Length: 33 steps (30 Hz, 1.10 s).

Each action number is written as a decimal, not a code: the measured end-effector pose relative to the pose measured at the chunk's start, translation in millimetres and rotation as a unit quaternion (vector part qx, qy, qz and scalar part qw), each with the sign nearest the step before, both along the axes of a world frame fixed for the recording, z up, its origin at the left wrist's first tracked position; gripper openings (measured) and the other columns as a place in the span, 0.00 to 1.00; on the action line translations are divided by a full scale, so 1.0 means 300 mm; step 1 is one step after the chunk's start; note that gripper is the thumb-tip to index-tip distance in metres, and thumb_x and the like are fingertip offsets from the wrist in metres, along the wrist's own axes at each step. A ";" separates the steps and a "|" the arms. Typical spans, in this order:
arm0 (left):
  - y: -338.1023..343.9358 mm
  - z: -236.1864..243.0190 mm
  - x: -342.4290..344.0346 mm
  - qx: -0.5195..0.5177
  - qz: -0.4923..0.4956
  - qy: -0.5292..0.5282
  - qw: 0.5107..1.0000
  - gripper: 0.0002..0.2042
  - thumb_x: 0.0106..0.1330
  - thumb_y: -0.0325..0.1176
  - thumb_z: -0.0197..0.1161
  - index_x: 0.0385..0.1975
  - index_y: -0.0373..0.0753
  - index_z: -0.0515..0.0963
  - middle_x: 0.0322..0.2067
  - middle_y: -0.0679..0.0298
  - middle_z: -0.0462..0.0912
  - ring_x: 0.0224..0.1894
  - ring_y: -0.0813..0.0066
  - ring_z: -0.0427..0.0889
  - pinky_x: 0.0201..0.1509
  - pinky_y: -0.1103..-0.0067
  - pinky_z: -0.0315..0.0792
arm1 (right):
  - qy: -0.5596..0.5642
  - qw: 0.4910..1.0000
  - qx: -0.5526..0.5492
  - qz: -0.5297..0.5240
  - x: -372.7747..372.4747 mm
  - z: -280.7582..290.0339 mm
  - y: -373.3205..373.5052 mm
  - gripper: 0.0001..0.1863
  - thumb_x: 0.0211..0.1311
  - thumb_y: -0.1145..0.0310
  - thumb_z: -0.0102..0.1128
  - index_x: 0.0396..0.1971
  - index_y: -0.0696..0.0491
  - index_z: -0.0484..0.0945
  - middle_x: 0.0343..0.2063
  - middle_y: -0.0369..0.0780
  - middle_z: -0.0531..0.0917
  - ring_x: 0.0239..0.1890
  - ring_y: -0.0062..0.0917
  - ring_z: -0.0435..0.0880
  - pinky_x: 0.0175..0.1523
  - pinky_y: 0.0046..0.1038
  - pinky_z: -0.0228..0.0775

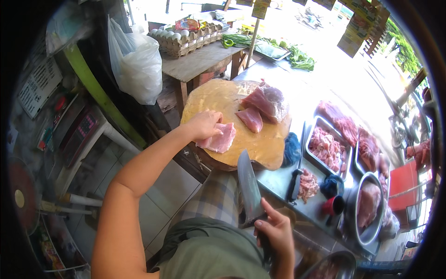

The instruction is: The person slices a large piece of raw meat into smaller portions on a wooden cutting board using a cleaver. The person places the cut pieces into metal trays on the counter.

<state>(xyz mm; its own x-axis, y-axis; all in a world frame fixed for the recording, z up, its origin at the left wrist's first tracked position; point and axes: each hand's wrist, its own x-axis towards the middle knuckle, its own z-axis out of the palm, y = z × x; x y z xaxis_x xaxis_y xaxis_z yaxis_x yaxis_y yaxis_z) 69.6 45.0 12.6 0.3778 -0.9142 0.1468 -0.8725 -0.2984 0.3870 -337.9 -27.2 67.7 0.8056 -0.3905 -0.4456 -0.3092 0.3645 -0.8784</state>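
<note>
Standing close by: the left hand (207,125) is on a flat, pale-pink piece of meat (223,140), fingers bent over its upper edge; whether they pinch it or only press down, I cannot tell. That piece lies near the left front of a thick round chopping block (200,104). Right hand (271,226) closed round the dark handle of a broad knife (249,186), index finger stretched toward the blade; blade points away from the body, apart from the meat, its tip near the block's front edge. Farther back on the block: a large dark-red chunk (267,100), with a small wedge of meat (251,119) just beside it. To the right, a metal tabletop (274,180) carries a tray (325,166) of cut meat, a loose heap of chopped pieces (307,185), a red cup (332,205) and a steel bowl (382,204) with one big lump inside. Behind the block, egg cartons (179,48) sit on a wooden table (195,65); a white plastic bag (137,69) hangs at left; leafy greens (301,58) lie at the far end.
</note>
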 end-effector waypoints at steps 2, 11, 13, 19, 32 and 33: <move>-0.030 0.019 0.002 0.086 -0.006 0.018 0.996 0.14 0.60 0.38 0.70 0.38 0.34 0.84 0.37 0.51 0.86 0.40 0.50 0.84 0.49 0.63 0.76 | -0.005 1.000 0.007 -0.004 0.004 -0.003 0.000 0.37 0.62 0.80 0.65 0.72 0.55 0.65 0.29 0.38 0.83 0.26 0.18 0.83 0.21 0.22 0.78; -0.102 0.049 0.038 -0.044 -0.001 0.456 0.889 0.06 0.65 0.29 0.67 0.37 0.33 0.82 0.34 0.63 0.85 0.38 0.78 0.83 0.43 0.77 0.76 | 0.022 1.000 -0.018 -0.011 -0.006 -0.038 -0.012 0.37 0.62 0.82 0.65 0.72 0.56 0.65 0.30 0.38 0.84 0.25 0.18 0.82 0.21 0.23 0.77; -0.112 0.051 -0.003 -0.164 0.024 0.535 0.828 0.06 0.67 0.27 0.65 0.39 0.33 0.81 0.35 0.64 0.85 0.38 0.80 0.83 0.42 0.79 0.77 | -0.014 0.999 -0.031 -0.028 0.000 -0.033 -0.020 0.37 0.62 0.82 0.64 0.72 0.57 0.64 0.30 0.37 0.84 0.25 0.17 0.81 0.22 0.21 0.76; 0.031 0.038 -0.177 -0.181 0.174 0.528 0.811 0.05 0.70 0.26 0.63 0.40 0.32 0.75 0.33 0.62 0.83 0.36 0.77 0.87 0.37 0.79 0.83 | -0.024 0.986 -0.158 -0.037 0.049 -0.016 -0.039 0.38 0.59 0.84 0.64 0.72 0.58 0.66 0.29 0.35 0.83 0.24 0.12 0.78 0.24 0.20 0.71; 0.083 -0.001 -0.236 -0.238 0.002 -0.004 0.971 0.07 0.56 0.24 0.68 0.32 0.34 0.77 0.39 0.53 0.79 0.47 0.51 0.76 0.55 0.63 0.72 | -0.043 0.737 -0.645 0.195 0.440 -0.046 -0.189 0.35 0.59 0.71 0.63 0.70 0.44 0.69 0.30 0.45 0.86 0.30 0.43 0.86 0.36 0.41 0.78; 0.078 -0.008 -0.242 -0.247 0.010 -0.002 0.969 0.07 0.56 0.24 0.68 0.32 0.34 0.77 0.39 0.54 0.79 0.47 0.51 0.76 0.54 0.64 0.72 | -0.037 0.728 -0.651 0.212 0.449 -0.042 -0.196 0.36 0.59 0.71 0.63 0.70 0.43 0.70 0.30 0.45 0.86 0.29 0.43 0.86 0.36 0.41 0.78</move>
